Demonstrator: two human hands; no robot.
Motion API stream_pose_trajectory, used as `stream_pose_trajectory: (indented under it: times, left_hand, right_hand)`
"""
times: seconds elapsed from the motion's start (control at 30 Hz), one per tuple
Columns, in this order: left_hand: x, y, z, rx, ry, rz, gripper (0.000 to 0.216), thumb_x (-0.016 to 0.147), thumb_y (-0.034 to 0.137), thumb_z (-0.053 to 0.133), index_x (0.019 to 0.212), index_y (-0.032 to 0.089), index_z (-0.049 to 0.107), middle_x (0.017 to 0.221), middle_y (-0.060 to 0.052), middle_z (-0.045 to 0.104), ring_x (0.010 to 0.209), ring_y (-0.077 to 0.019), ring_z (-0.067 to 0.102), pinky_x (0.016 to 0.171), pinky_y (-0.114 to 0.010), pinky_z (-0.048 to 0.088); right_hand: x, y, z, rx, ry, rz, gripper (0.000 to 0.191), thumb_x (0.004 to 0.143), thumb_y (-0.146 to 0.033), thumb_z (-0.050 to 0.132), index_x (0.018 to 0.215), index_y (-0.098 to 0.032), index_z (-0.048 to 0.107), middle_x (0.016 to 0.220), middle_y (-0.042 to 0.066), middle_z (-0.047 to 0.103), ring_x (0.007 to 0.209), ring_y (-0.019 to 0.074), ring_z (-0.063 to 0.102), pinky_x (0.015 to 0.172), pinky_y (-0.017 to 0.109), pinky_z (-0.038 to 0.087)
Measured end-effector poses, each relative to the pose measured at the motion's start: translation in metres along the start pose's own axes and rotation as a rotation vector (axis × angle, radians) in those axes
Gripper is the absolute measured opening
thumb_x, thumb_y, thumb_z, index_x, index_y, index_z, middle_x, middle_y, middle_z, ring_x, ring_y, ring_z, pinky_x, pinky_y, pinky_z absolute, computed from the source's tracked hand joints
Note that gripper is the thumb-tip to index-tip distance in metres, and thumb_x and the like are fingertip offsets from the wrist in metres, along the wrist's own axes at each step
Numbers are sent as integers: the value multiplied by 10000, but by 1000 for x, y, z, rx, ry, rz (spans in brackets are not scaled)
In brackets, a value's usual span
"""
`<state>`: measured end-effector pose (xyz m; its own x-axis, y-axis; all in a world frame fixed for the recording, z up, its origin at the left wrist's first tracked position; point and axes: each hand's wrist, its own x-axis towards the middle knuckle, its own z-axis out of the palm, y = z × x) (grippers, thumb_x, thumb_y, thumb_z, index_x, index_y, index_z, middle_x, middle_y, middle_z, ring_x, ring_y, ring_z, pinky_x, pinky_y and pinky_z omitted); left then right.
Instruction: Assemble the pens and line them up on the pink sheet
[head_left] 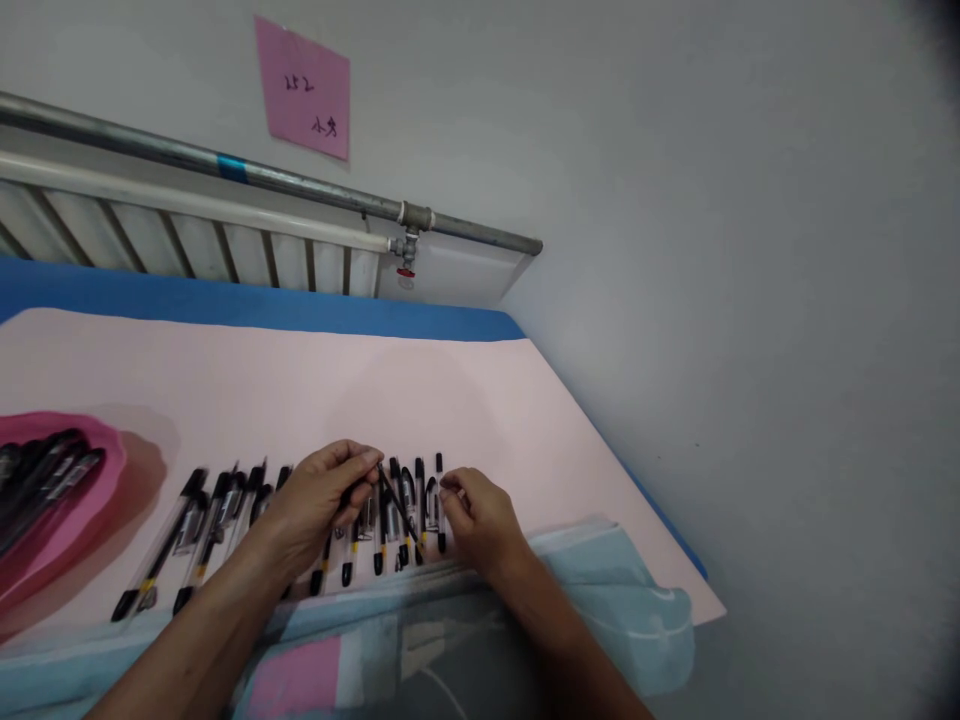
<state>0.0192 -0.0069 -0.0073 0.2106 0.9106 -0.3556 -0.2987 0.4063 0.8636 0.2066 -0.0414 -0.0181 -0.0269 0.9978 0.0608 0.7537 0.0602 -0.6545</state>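
My left hand (334, 495) is closed in a pinch around the upper end of a thin dark pen refill (397, 508), which slants down to the right over the pens. My right hand (480, 515) has its thumb and fingers curled together beside the rightmost pen barrel (440, 515); whatever is between the fingertips is too small to make out. A row of clear pen barrels with black ends (379, 540) lies on the pink tabletop, with black pen caps (407, 485) and small loose parts among them. My left hand and forearm hide part of the row.
On the left stands a pink basin (112, 480) holding several black pens (56, 475). Light blue cloth (600, 570) lies along the table's (285, 390) near edge. Behind the blue border are a radiator (247, 250) and a metal pipe (315, 183); a grey wall (712, 300) rises right.
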Motion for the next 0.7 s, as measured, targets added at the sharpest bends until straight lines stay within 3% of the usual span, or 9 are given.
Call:
stream_pose_trajectory:
  times: [0.13, 0.2, 0.3, 0.47, 0.57, 0.7]
  left_hand:
    - [-2, -7, 10, 23, -38, -25, 230, 683, 358, 633, 641, 148, 548, 439, 45, 448, 320, -19, 291, 304, -136, 175]
    - [-3, -9, 13, 22, -52, -32, 231, 688, 360, 627, 643, 146, 554, 432, 48, 439, 318, -18, 286, 302, -134, 180]
    - [-4, -11, 15, -21, -49, -24, 201, 681, 324, 638, 732, 135, 596, 539, 12, 524, 354, -21, 332, 296, -127, 197]
    - [-2, -9, 13, -151, -56, -87, 198, 664, 105, 605, 861, 103, 603, 663, -34, 586, 422, -33, 409, 295, -113, 228]
    - [-4, -6, 14, -217, -57, -157, 197, 683, 30, 537, 863, 81, 599, 708, -68, 612, 471, -54, 489, 321, -118, 314]
    - [-7, -2, 17, -274, -20, -257, 219, 733, 37, 499, 930, 69, 589, 896, -161, 650, 744, -172, 636, 597, -239, 528]
  right_hand:
    - [-9, -22, -1, 421, -320, 144, 152, 776, -289, 477, 812, -180, 576, 555, -40, 474, 470, 86, 425, 472, 201, 333]
    - [-13, -27, 1, 502, -386, 168, 98, 738, -262, 519, 778, -182, 559, 527, -60, 432, 441, 70, 388, 435, 188, 304]
    - [-13, -17, 1, 449, -323, 167, 31, 705, -208, 533, 717, -180, 542, 524, -66, 431, 458, 63, 393, 445, 177, 306]
    - [-2, 19, -9, 245, -109, 274, 265, 705, -210, 528, 966, -164, 545, 555, -60, 482, 479, 84, 472, 467, 183, 366]
    - [3, 29, -10, 173, -98, 289, 313, 708, -212, 525, 1013, -149, 547, 561, -53, 494, 474, 92, 503, 460, 184, 389]
    - [4, 23, -7, 145, -118, 244, 304, 760, -264, 495, 1033, -143, 551, 555, -43, 512, 447, 94, 505, 439, 188, 387]
